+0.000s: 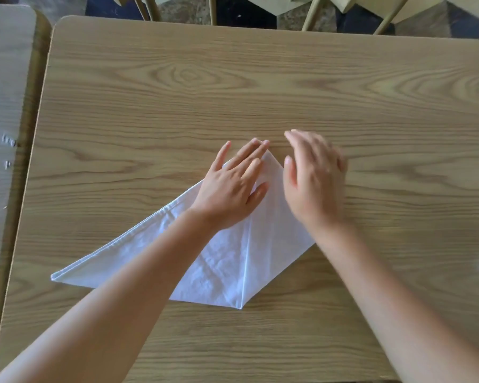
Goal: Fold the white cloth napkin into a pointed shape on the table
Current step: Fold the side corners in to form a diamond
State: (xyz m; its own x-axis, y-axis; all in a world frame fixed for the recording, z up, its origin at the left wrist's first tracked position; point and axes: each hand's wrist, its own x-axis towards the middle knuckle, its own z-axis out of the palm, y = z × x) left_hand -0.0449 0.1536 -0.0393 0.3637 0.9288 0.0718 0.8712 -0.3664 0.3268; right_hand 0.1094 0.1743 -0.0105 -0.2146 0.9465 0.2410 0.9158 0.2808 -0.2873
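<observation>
The white cloth napkin lies flat on the wooden table. It forms a wide triangle with its peak pointing away from me, and its right corner is folded in along a centre crease. My left hand rests flat on the napkin near the peak, fingers spread. My right hand hovers flat over the folded right flap and the table beside it, slightly blurred, holding nothing. The napkin's long left corner reaches toward the table's left side. My forearms hide parts of the cloth.
A second table stands to the left across a narrow gap. Wooden chair legs and dark floor show beyond the far edge.
</observation>
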